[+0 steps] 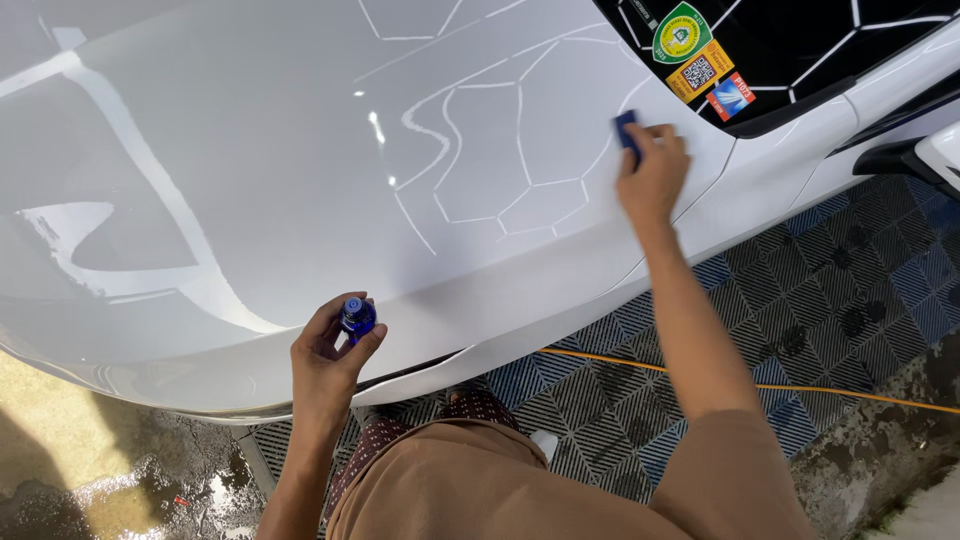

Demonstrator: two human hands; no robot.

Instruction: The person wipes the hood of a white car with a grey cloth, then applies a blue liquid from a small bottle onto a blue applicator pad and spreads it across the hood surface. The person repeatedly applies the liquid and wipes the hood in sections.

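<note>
Right hand (655, 175) stretched over white car hood (250, 150), fingers closed on small blue pad (626, 132), pad pressed flat on paint near windshield corner (800, 50). Left hand (325, 360) at hood's front edge, wrapped around small blue bottle (357, 318), upright, apparently capped. Grid floor tiles (800, 320) below, orange hose (760, 385) across them.

Bottle (357, 316) near hood's (250, 180) front edge; pad (626, 133) farther right, near windshield (800, 40).
</note>
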